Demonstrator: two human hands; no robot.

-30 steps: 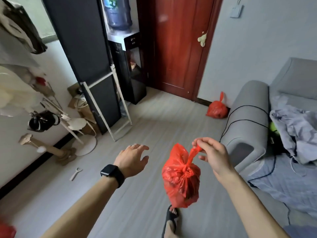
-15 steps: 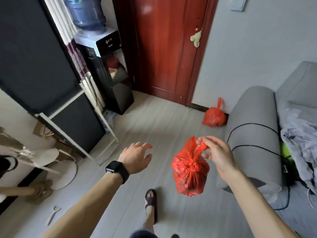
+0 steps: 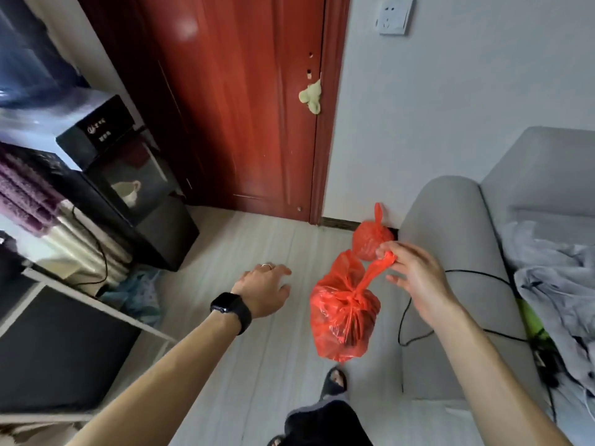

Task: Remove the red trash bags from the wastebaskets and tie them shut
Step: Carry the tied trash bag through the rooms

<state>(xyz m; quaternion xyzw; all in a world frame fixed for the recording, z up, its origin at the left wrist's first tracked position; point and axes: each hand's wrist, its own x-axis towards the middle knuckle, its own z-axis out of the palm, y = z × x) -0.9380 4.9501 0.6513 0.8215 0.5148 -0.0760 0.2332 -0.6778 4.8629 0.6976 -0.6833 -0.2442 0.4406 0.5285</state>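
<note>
A full red trash bag [image 3: 343, 317], knotted at its neck, hangs in the air over the floor. My right hand [image 3: 415, 272] pinches the bag's twisted top tail between thumb and fingers. My left hand [image 3: 265, 289], with a black watch on the wrist, hovers to the left of the bag with relaxed fingers and holds nothing. A second tied red bag [image 3: 370, 238] sits on the floor against the wall, beside the sofa arm. No wastebasket is in view.
A red wooden door [image 3: 244, 101] stands ahead. A black water dispenser [image 3: 135, 194] and a shelf unit [image 3: 58, 333] line the left side. A grey sofa [image 3: 450, 252] with a black cable and clothes fills the right. My sandalled foot [image 3: 335, 381] is below the bag.
I have walked toward the door; the door and the floor bag are closer. The held bag still hangs from my right hand. My left hand stays free.
</note>
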